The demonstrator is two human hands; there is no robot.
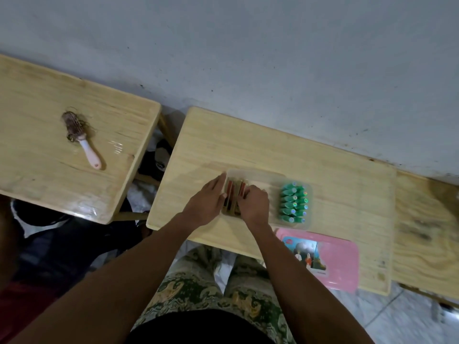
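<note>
Left hand (208,203): I see the fingers laid fairly straight along the left wall of the clear plastic box (260,175), the thumb resting on the contents. It is pressing, not gripping.
Right hand (254,204): the fingers are curled down over the red-and-gold tubes (234,192), grasping them from the other side.
Red-and-gold tubes: they stand packed in the left end of the box, between the two hands.
Why held so: my guess is that the hands squeeze the row together to keep it tight and upright.
Green tubes (294,203): these are already ranked in the right end, apart from the hands.
Box: it sits mid-tabletop (335,184).
Pink lid (332,259): it lies off, just beside the box — probably to leave the top open for loading.
Hairbrush (80,137): it is well apart, on the neighbouring tabletop.
</note>
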